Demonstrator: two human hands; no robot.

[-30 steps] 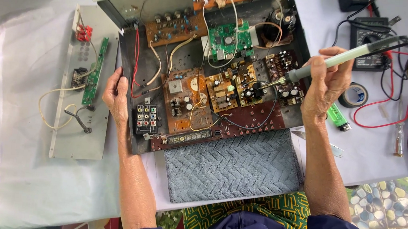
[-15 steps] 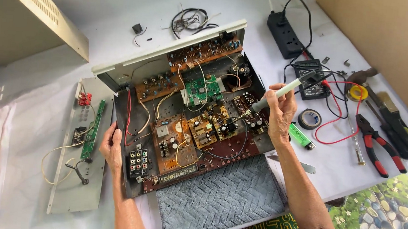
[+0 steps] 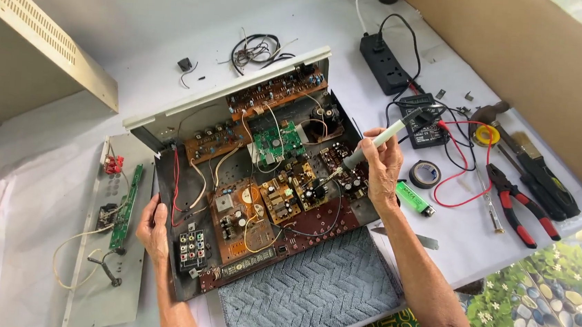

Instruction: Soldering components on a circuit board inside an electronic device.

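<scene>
The right hand (image 3: pixel 382 165) has its grip closed around the pale handle of a soldering iron (image 3: pixel 375 144), thumb and fingers wrapped about the shaft. The iron slants down to the left from the hand, and its tip meets the brown circuit board (image 3: pixel 317 186) near the middle of the opened amplifier chassis (image 3: pixel 262 175). The handle's upper end juts out above the knuckles, toward the black multimeter (image 3: pixel 424 125).

The left hand (image 3: pixel 156 229) grips the chassis by its left edge, thumb on the near side and fingers curled over the metal wall, just beside the block of coloured sockets (image 3: pixel 191 247). The chassis lies between the two hands on the white worktop (image 3: pixel 62 166), its front resting on a grey towel (image 3: pixel 309 289).

To the right of the right hand lie a green lighter (image 3: pixel 414 198), a roll of black tape (image 3: pixel 425 173) and red-handled pliers (image 3: pixel 519 206). A black power strip (image 3: pixel 386 64) sits farther back. Left of the chassis lies a detached grey panel (image 3: pixel 108 239) carrying a narrow green board (image 3: pixel 125 207).
</scene>
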